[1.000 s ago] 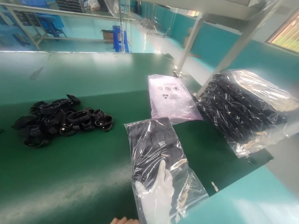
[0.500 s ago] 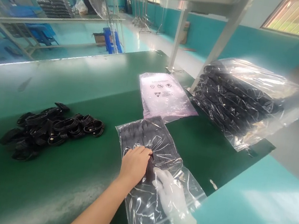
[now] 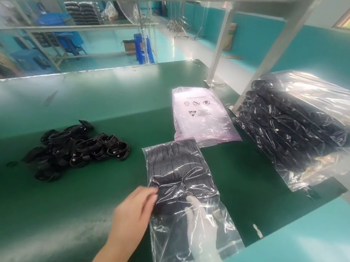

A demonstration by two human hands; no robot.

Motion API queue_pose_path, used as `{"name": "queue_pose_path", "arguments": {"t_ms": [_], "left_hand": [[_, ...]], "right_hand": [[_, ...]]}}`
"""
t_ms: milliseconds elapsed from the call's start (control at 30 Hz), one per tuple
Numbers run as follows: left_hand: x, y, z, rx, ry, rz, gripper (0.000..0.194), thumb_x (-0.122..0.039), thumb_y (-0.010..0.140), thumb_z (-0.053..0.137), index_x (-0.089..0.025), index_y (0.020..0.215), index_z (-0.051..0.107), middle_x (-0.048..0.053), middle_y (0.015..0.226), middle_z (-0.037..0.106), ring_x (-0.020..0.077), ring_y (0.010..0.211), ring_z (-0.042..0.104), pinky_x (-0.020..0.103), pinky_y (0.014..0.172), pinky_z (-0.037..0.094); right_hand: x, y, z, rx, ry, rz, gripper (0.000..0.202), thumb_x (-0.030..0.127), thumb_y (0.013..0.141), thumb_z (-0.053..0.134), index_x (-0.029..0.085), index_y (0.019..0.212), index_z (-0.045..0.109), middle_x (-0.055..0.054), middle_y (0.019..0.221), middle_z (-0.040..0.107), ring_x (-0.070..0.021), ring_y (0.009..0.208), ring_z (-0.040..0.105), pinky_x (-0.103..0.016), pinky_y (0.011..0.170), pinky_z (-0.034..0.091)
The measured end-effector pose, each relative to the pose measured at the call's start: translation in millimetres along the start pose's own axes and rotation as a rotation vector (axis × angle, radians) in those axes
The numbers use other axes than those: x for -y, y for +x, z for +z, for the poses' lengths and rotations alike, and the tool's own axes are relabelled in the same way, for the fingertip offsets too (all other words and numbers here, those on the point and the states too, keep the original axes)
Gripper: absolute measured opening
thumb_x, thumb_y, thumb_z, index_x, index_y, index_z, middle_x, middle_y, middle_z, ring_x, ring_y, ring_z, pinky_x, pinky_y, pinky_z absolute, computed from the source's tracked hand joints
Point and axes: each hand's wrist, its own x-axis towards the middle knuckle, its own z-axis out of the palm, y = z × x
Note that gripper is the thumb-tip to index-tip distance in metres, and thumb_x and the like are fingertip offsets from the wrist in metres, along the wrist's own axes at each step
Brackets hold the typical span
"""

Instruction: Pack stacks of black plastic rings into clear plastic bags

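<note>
two hands flatten a clear bag on the green bench

while both forearms reach in from the lower edge, the bare left hand [image 3: 131, 220] lies loosely curled, fingertips on the clear bag [image 3: 184, 195], gripping nothing. the gloved right hand [image 3: 202, 238] presses flat, fingers spread, on the plastic. dark contents blur together. the bag's long axis runs away, leaning left, its empty end nearest. beyond lie pink bags [image 3: 202, 115] and a bagged stack [image 3: 300, 125].

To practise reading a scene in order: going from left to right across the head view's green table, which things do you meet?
Loose pile of black cable coils → bare left hand → clear bag of black cables under both hands → gloved right hand → stack of bagged black cables. The pink bag overlaps these, so it is left out.
</note>
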Motion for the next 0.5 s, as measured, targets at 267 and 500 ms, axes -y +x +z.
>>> {"name": "queue_pose_path", "arguments": {"t_ms": [267, 500], "left_hand": [[13.1, -94.8, 78.8, 0.340, -0.716, -0.606, 0.049, -0.064, 0.074, 0.038, -0.016, 0.070, 0.052, 0.003, 0.059, 0.059, 0.0139, 0.047, 0.057, 0.022, 0.043, 0.042], [22.4, -97.1, 99.6, 0.291, -0.869, -0.597, 0.056, -0.070, 0.067, 0.043, -0.015, 0.068, 0.053, 0.003, 0.058, 0.058, 0.0135, 0.047, 0.056, 0.021, 0.042, 0.039]], "right_hand": [[2.5, 12.8, -5.8, -0.011, -0.038, -0.060, 0.031, 0.036, 0.085, 0.041, 0.020, 0.108, 0.053, -0.004, 0.105, 0.063, -0.0182, 0.097, 0.059, -0.035, 0.089, 0.044], [-3.7, -4.5, -19.0, 0.046, -0.187, -0.461, 0.023, 0.027, 0.085, 0.040, 0.022, 0.099, 0.057, -0.004, 0.092, 0.064, -0.0173, 0.087, 0.060, -0.031, 0.077, 0.049]]}}
